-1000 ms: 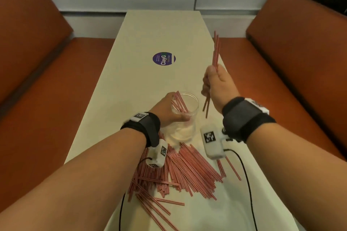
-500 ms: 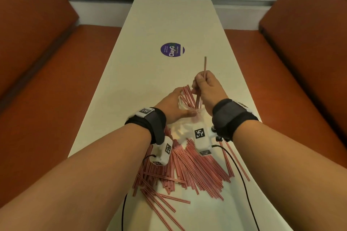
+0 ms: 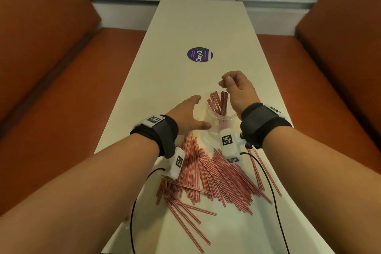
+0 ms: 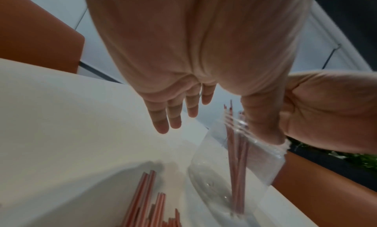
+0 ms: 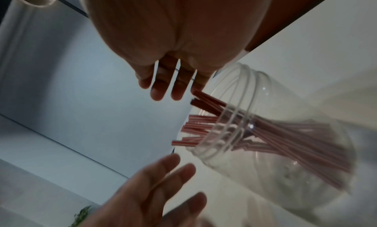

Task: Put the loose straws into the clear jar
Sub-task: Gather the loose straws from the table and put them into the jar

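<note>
— Both hands empty? Right hand [image 3: 237,90] hangs over the clear jar [image 3: 218,118], fingers loosely spread; left hand [image 3: 186,115] is wide open at its nine o'clock, thumb at the wall.

— Yes. Loose straws [image 3: 208,171] lie at six o'clock. Brace the jar, gather a small aligned bunch, and drop it in end first.

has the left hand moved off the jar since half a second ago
Yes. The left hand held the clear jar then; now it is open, drawn back leftward, with a gap to the wall.
</note>
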Tool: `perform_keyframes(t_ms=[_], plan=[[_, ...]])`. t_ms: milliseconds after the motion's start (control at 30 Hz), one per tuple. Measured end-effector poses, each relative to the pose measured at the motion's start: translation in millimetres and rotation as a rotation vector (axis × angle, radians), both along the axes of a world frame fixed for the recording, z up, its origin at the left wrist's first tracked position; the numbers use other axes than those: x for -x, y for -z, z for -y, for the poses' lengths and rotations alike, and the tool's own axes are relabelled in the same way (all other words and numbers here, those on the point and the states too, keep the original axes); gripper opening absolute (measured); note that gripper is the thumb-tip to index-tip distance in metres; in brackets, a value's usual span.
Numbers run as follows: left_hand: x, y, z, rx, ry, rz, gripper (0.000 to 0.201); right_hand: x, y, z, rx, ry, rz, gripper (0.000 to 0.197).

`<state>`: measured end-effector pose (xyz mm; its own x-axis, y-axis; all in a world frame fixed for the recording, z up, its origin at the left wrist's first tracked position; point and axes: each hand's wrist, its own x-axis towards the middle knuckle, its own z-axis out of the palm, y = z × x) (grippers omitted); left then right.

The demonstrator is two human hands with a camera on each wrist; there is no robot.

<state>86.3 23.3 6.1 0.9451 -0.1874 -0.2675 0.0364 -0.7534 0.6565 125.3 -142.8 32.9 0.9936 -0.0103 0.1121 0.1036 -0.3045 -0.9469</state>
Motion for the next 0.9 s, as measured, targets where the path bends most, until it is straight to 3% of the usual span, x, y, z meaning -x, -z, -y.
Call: perform_keyframes(t_ms=[100, 167, 300, 433, 533, 600, 733, 800, 900], plan=[[19, -3, -13, -0.066, 0.034, 0.039, 0.090, 14, -5, 19, 0.071, 0.101, 0.086, 0.012], [34, -2, -22, -0.117, 0.067, 0.044, 0.080, 34, 1, 37, 0.242, 0.137, 0.055, 0.010], [65, -1, -39, -0.223, 0.191, 0.043, 0.055, 84, 34, 62, 0.663, -0.024, -0.131, 0.014], [105, 1, -40, -0.406, 0.550, 0.089, 0.038, 123, 59, 65, 0.798, -0.140, -0.169, 0.014], [137, 15, -32, -0.515, 0.881, 0.166, 0.041, 137, 71, 64, 0.870, -0.014, -0.186, 0.022], [152, 25, -27, -0.570, 1.001, 0.204, 0.051, 142, 75, 67, 0.926, 0.131, -0.240, 0.033], [163, 39, -24, -0.596, 1.010, 0.331, 0.056, 148, 79, 77, 1.102, 0.183, -0.436, 0.044], [163, 43, -24, -0.557, 0.997, 0.367, 0.047, 150, 80, 78, 1.089, 0.144, -0.457, 0.045], [162, 46, -27, -0.562, 0.927, 0.371, 0.049, 151, 78, 76, 1.054, 0.118, -0.461, 0.043]])
